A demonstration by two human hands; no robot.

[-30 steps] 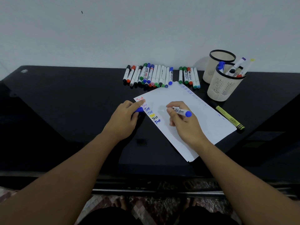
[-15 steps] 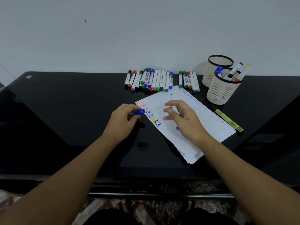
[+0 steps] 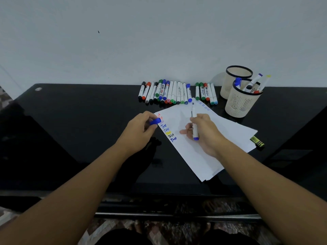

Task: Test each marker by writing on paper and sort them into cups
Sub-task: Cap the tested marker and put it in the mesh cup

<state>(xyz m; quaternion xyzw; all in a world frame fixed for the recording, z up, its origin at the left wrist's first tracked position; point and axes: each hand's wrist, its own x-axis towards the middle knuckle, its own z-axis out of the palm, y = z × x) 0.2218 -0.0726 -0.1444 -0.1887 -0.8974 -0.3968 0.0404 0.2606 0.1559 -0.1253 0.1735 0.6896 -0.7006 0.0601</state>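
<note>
the right hand (image 3: 203,133) holds an uncapped blue marker (image 3: 194,122), its fingers (image 3: 185,131) curled round the barrel; the dark tip points away toward the wall and the blue end toward the person, so the pen is not yet in a writing pose and probably needs turning. the left hand (image 3: 139,131) pinches the blue cap (image 3: 155,121) between thumb and fingers, held off at the paper's left edge, ready for recapping. both hands hover over the paper (image 3: 221,135), a slanted stack of sheets on the black tabletop (image 3: 79,121). a column of test words (image 3: 168,129) in red, blue, yellow and black runs down the left margin, with room below for the next trial. the untested markers (image 3: 177,92) lie in a row against the wall, within reach. two cups stand at right: the near cup (image 3: 240,103) already holds several markers, the far cup (image 3: 237,80) shows none, though its inside is only partly visible. a yellow-green pen (image 3: 257,141) lies partly under the paper's right corner.
</note>
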